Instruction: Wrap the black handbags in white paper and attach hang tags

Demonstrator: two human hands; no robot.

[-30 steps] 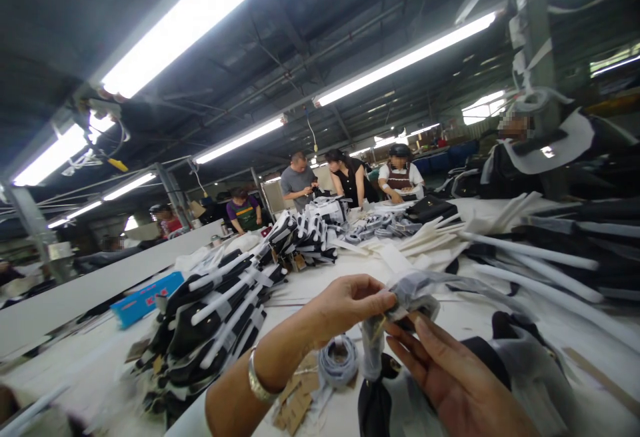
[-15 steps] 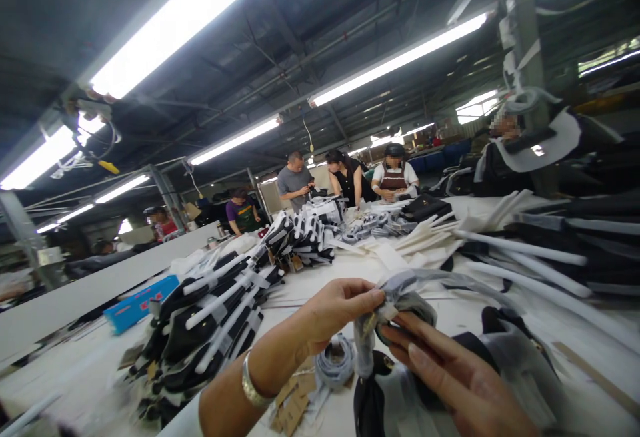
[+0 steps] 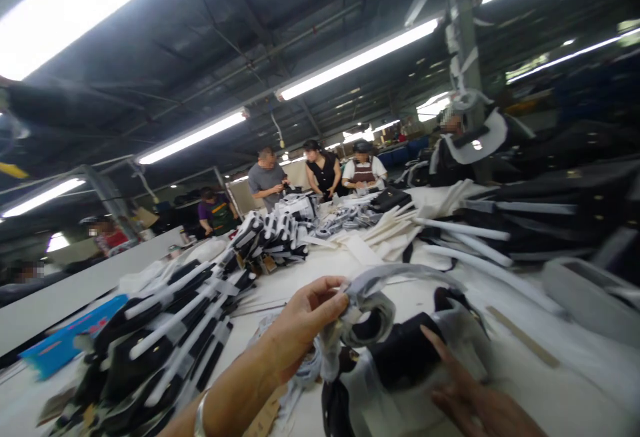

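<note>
Wrapped strap point(image 3: 387, 274), arched above a black bag point(image 3: 406, 351) on the table point(image 3: 290, 278), looks light, soft and slippery, best held where the left hand point(image 3: 311, 313) pinches it, the right hand point(image 3: 467, 385) open beside the bag.

A bag point(image 3: 407, 351) is resting on the table point(image 3: 345, 265). A pile point(image 3: 167, 327) is lying to its left, with a box point(image 3: 73, 337) sitting farther left. People point(image 3: 267, 178) are standing behind.
</note>
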